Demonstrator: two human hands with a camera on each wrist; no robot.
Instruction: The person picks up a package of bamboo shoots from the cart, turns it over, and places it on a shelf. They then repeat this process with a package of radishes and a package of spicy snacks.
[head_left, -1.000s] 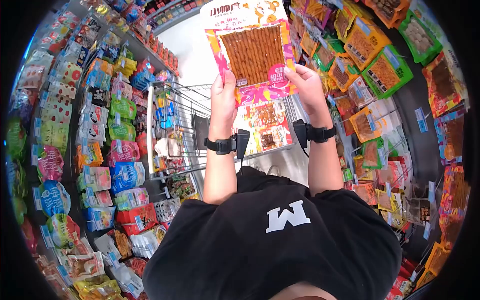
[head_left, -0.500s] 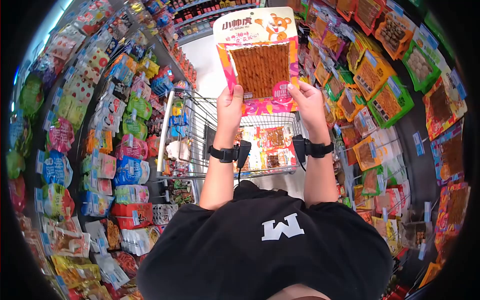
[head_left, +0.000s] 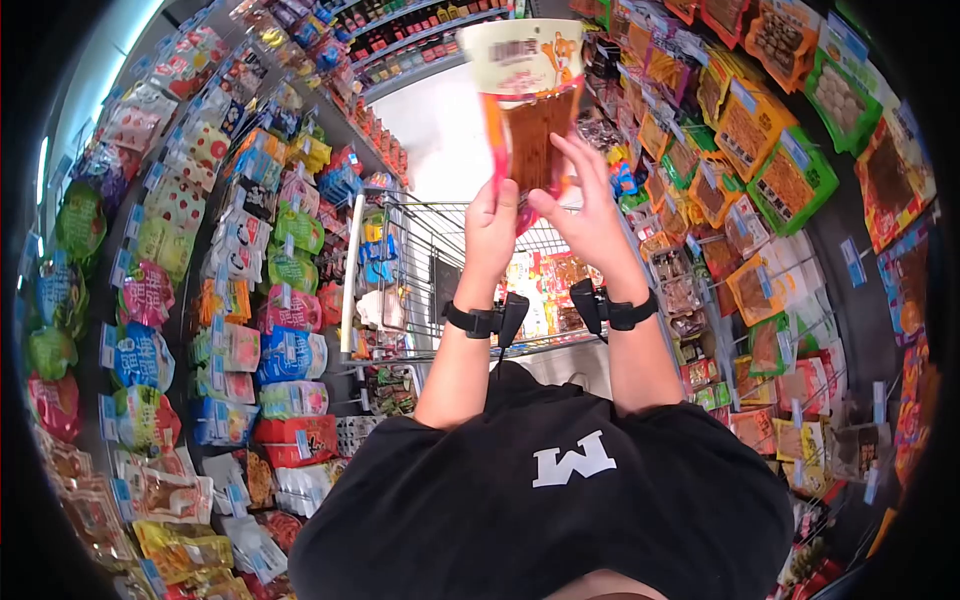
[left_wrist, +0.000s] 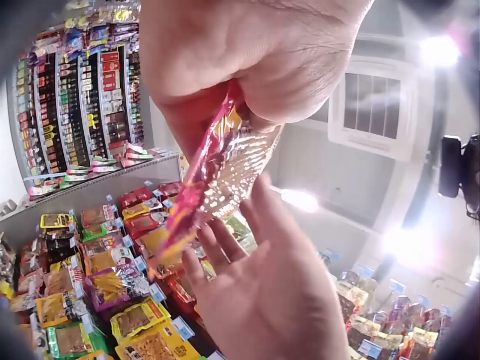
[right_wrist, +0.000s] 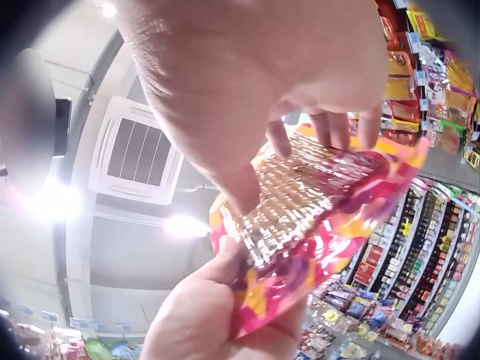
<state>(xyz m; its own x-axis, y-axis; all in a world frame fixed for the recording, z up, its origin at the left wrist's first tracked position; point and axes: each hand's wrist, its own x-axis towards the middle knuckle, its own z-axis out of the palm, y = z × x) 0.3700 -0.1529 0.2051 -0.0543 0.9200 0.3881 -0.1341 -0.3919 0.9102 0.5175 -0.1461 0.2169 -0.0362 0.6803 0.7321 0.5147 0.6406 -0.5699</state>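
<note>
A snack packet [head_left: 540,125] stands tilted in front of me, its cream top printed with a cartoon tiger and brown strips showing through its window. It is blurred in the head view. My left hand [head_left: 490,235] pinches its lower left edge, thumb on the front. Beside the lower right edge is my right hand [head_left: 590,215], its thumb and fingers spread apart. In the left wrist view those fingers are nearly straight beside the shiny face of the packet [left_wrist: 240,169]. The right wrist view has the right hand's fingertips close over the packet [right_wrist: 300,232].
A wire shopping cart [head_left: 420,225] stands ahead below my hands, with several snack packets [head_left: 545,285] inside. Shelves of hanging bags [head_left: 290,355] line the left side. More packaged snacks [head_left: 755,120] hang on the right, and bottle shelves [head_left: 420,45] stand at the far end.
The packet has turned from facing me flat to a narrower, angled view. My right hand has loosened from its lower right corner and spread its fingers; the left hand keeps its pinch.
</note>
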